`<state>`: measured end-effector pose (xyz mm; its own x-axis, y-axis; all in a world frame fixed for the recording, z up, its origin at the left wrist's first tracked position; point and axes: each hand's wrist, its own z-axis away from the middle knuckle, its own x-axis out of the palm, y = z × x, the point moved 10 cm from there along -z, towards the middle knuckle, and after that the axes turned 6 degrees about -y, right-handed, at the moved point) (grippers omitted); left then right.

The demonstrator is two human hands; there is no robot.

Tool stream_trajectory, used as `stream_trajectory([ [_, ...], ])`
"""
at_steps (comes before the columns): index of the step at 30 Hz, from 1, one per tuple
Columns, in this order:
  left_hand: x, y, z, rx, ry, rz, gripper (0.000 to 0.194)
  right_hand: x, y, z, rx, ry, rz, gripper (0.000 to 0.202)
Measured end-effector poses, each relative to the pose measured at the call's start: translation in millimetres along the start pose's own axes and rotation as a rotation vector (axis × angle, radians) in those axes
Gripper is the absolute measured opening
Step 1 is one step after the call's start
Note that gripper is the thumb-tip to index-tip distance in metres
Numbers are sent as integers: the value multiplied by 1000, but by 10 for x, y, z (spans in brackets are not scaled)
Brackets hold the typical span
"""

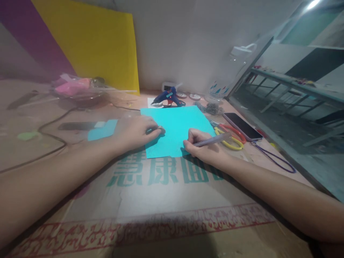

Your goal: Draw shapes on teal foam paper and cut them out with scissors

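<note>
A bright turquoise sheet of paper [177, 120] lies flat on the printed cardboard table cover. My left hand [138, 130] rests on the sheet's left side, fingers curled and thumb drawn in. At its fingertips shows a small dark greyish piece [161, 129], too small and blurred to name. In my right hand [202, 145], over the lower right part of the sheet, is a pen [211, 140], slanted with its back end toward the right. The pen's tip is hidden by the fingers. Left of my left hand lies a smaller blue paper piece [100, 130].
Behind the sheet stands a blue glue gun [168, 96]. Scissors with red and yellow handles [232, 138] and a phone [242, 126] with a strap lie to the right. A clear plastic bottle [221, 82] is at the back; a dark cord [51, 125] curves across the left.
</note>
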<state>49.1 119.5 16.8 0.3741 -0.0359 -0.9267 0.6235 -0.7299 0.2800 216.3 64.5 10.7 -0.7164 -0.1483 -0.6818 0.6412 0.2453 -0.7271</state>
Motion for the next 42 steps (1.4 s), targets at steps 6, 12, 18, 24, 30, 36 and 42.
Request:
stream_trajectory([
  [6, -5, -4, 12, 0, 14, -1, 44, 4, 27, 4, -15, 13, -63, 28],
  [12, -4, -6, 9, 6, 12, -21, 45, -38, 108, 32, 31, 34, -315, 31],
  [18, -53, 44, 19, 19, 30, -67, 45, -163, 85, 34, -38, 124, -337, 31],
  [24, -85, 3, 38, 6, 90, -70, 41, -207, 101, 30, -60, 174, -303, 28],
  [30, -89, -89, 31, -28, 127, -91, 38, -234, 133, 33, -43, 215, -232, 25],
  [36, -138, -91, 42, -36, 150, -94, 41, -225, 116, 33, -46, 216, -188, 24],
  [42, -156, -93, 42, -41, 155, -81, 41, -188, 86, 49, -55, 183, -192, 23],
])
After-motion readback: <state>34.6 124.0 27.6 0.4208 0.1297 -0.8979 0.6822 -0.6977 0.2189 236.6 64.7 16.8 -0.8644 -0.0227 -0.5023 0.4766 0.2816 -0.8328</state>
